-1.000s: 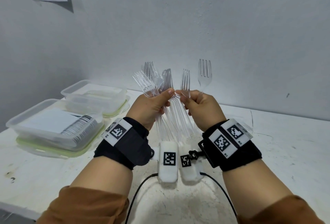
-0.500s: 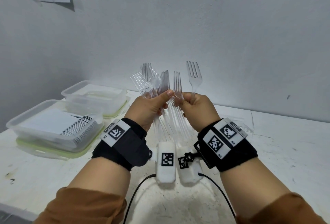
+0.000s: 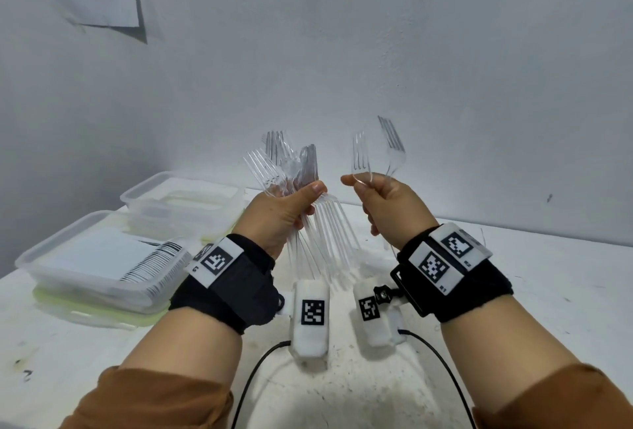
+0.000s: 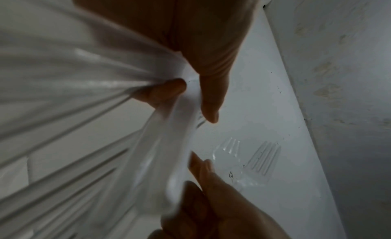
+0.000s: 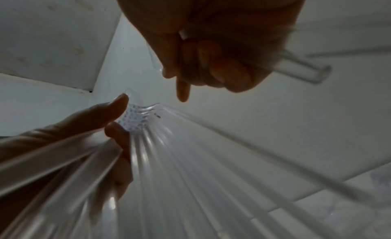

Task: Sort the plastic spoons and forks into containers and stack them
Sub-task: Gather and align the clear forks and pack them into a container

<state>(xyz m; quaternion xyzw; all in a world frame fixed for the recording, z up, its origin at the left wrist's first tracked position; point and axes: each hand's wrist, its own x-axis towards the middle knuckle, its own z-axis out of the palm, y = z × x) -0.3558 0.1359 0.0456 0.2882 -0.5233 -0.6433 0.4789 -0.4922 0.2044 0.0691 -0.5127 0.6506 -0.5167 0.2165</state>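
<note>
My left hand (image 3: 291,213) grips a fanned bundle of clear plastic cutlery (image 3: 287,168) at the necks, heads up, handles (image 3: 329,240) hanging below the palm. Several forks show in it; other pieces are too clear to tell apart. My right hand (image 3: 380,199), a short gap to the right, holds two clear forks (image 3: 363,161) upright, one pinched between thumb and forefinger, the other (image 3: 394,151) behind it. In the left wrist view my thumb (image 4: 209,98) presses the bundle (image 4: 105,85), with the two forks (image 4: 264,157) beyond. The right wrist view shows fork handles (image 5: 304,70) under curled fingers (image 5: 222,68).
Two clear lidded containers stand at the left of the white table (image 3: 548,291): a near one (image 3: 99,271) holding white sheets with black edge marks, and a far one (image 3: 181,206) by the wall. Wrist camera cables (image 3: 253,374) trail below my hands.
My right hand has pulled a second fork out of the bundle and moved right, away from the left hand. The left hand keeps its grip on the bundle.
</note>
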